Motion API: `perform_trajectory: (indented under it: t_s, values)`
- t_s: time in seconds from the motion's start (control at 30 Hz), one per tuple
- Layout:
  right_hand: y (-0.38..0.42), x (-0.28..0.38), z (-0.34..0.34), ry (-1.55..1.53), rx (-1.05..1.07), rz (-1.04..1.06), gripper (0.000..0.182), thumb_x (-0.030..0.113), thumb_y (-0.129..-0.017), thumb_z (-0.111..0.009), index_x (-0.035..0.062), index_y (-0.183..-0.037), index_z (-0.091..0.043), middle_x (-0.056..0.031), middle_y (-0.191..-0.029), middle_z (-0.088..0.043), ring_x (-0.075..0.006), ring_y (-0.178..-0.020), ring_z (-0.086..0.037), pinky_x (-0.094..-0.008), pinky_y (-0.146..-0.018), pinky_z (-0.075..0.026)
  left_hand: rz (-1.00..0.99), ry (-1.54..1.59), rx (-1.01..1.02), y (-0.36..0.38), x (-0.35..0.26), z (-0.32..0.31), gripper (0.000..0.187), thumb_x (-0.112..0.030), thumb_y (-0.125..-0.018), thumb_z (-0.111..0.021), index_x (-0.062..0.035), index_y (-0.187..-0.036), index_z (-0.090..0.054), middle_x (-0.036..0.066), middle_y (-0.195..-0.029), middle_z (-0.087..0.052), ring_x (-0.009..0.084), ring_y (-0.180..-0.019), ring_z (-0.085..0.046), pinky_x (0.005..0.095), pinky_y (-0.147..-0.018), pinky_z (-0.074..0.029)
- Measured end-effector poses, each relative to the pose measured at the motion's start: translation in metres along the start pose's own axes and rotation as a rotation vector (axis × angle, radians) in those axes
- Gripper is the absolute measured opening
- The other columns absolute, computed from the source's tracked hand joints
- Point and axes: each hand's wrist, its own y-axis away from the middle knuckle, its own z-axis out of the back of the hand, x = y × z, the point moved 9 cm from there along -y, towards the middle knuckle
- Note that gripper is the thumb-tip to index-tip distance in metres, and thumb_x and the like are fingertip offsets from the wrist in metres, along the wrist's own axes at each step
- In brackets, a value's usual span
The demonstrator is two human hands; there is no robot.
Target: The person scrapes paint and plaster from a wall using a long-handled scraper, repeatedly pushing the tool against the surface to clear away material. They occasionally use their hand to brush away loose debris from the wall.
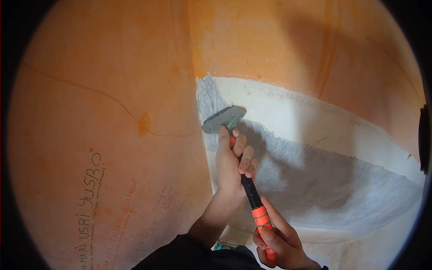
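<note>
A scraper with a wide grey metal head [223,119] and a long black and orange handle [251,191] lies against the wall. My left hand [234,155] is wrapped round the handle just below the head, its thumb near the metal. Lower down, my right hand [280,236] grips the orange end of the handle. The head is tilted, over the left end of a rough grey patch [315,175], near the corner where two wall faces meet. White wall surface [274,99] borders the patch above.
An orange wall [103,103] with a crack and handwriting fills the left side. More orange wall [252,40] lies above the white area. A dark object [424,139] shows at the right edge. My dark sleeves are at the bottom.
</note>
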Motion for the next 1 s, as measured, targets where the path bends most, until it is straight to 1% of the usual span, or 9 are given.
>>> perform_trajectory:
  t_s: [0.17, 0.27, 0.37, 0.43, 0.47, 0.53, 0.7, 0.77, 1.0]
  values:
    - [-0.003, -0.001, 0.002, 0.012, 0.047, 0.062, 0.062, 0.024, -0.102, -0.045, 0.0097, -0.154, -0.014, -0.0009, -0.078, -0.046, -0.0045, -0.046, -0.039, -0.0179, -0.045, -0.034, 0.015, -0.040, -0.029, 0.001, 0.004, -0.001, 0.034, -0.041, -0.105, -0.033, -0.0124, -0.095, -0.049, -0.006, -0.063, -0.036, 0.0053, -0.033, -0.029, 0.0201, -0.025, -0.030]
    - [-0.003, -0.006, 0.005, -0.014, 0.004, -0.042, 0.062, 0.024, -0.102, -0.046, 0.0091, -0.154, -0.016, -0.0002, -0.077, -0.047, -0.0038, -0.047, -0.039, -0.0173, -0.044, -0.034, -0.045, -0.034, 0.002, 0.000, -0.004, -0.008, 0.034, -0.042, -0.104, -0.033, -0.0133, -0.096, -0.049, -0.007, -0.063, -0.036, 0.0051, -0.033, -0.028, 0.0203, -0.025, -0.028]
    - [-0.003, -0.005, 0.008, 0.077, 0.007, 0.053, 0.061, 0.023, -0.102, -0.045, 0.0085, -0.154, -0.017, 0.0011, -0.075, -0.046, -0.0023, -0.047, -0.037, -0.0159, -0.044, -0.032, -0.003, -0.050, -0.076, 0.003, -0.002, -0.004, 0.033, -0.042, -0.104, -0.033, -0.0140, -0.096, -0.050, -0.007, -0.063, -0.036, 0.0052, -0.033, -0.028, 0.0200, -0.026, -0.027]
    - [-0.004, -0.007, 0.011, 0.061, -0.006, 0.018, 0.058, 0.019, -0.101, -0.048, 0.0048, -0.152, -0.023, -0.0025, -0.079, -0.052, -0.0089, -0.052, -0.046, -0.0203, -0.051, -0.042, 0.017, -0.067, -0.050, 0.001, -0.002, -0.003, 0.035, -0.045, -0.104, -0.033, -0.0141, -0.094, -0.046, -0.005, -0.063, -0.035, 0.0071, -0.033, -0.027, 0.0217, -0.027, -0.030]
    - [-0.002, -0.003, 0.007, 0.048, -0.011, 0.009, 0.058, 0.019, -0.101, -0.048, 0.0048, -0.152, -0.023, -0.0025, -0.079, -0.052, -0.0089, -0.052, -0.046, -0.0203, -0.051, -0.042, 0.024, -0.073, -0.063, 0.002, -0.002, 0.000, 0.035, -0.045, -0.104, -0.033, -0.0141, -0.094, -0.046, -0.005, -0.063, -0.035, 0.0071, -0.033, -0.027, 0.0217, -0.027, -0.030]
    - [-0.001, -0.004, -0.005, -0.102, 0.049, -0.215, 0.068, 0.021, -0.101, -0.046, 0.0140, -0.155, -0.005, -0.0081, -0.078, -0.046, -0.0091, -0.043, -0.033, -0.0229, -0.042, -0.032, -0.045, -0.018, 0.035, -0.003, -0.008, -0.010, 0.034, -0.045, -0.104, -0.033, -0.0143, -0.095, -0.046, -0.005, -0.062, -0.035, 0.0069, -0.033, -0.027, 0.0216, -0.027, -0.030]
    - [0.006, -0.012, -0.003, -0.213, -0.004, -0.266, 0.070, 0.021, -0.100, -0.048, 0.0154, -0.155, -0.005, -0.0082, -0.079, -0.045, -0.0091, -0.046, -0.034, -0.0229, -0.043, -0.032, -0.002, -0.065, -0.066, 0.000, -0.003, 0.001, 0.034, -0.045, -0.103, -0.033, -0.0149, -0.095, -0.046, -0.006, -0.062, -0.034, 0.0067, -0.033, -0.027, 0.0212, -0.027, -0.030]
    - [-0.002, -0.002, -0.004, -0.126, 0.046, -0.240, 0.074, 0.024, -0.099, -0.051, 0.0172, -0.155, -0.005, -0.0080, -0.079, -0.044, -0.0095, -0.048, -0.035, -0.0229, -0.046, -0.033, -0.068, 0.040, 0.067, -0.006, -0.009, -0.012, 0.033, -0.041, -0.105, -0.033, -0.0128, -0.098, -0.050, -0.007, -0.063, -0.037, 0.0052, -0.033, -0.028, 0.0203, -0.026, -0.029]
    - [-0.007, 0.001, -0.002, -0.140, 0.073, -0.229, 0.070, 0.020, -0.100, -0.047, 0.0176, -0.155, -0.005, -0.0088, -0.079, -0.045, -0.0096, -0.043, -0.035, -0.0237, -0.042, -0.033, -0.048, 0.004, -0.018, -0.003, -0.009, -0.007, 0.034, -0.042, -0.104, -0.034, -0.0126, -0.096, -0.050, -0.007, -0.063, -0.037, 0.0054, -0.033, -0.028, 0.0207, -0.025, -0.027]
